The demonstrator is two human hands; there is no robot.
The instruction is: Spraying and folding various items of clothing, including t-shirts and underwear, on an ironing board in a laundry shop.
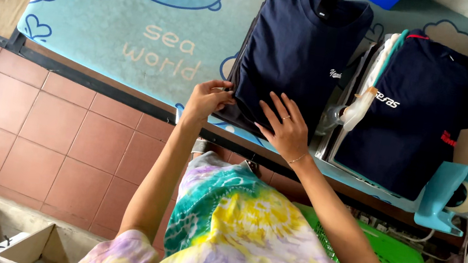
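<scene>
Head view: hands [249, 115] on folded shirt [299, 48]

We see a folded navy T-shirt [299, 48] lying flat on the light blue mat, collar toward twelve o'clock with a black neck label and small white script on its chest at three o'clock, topping a stack.
</scene>
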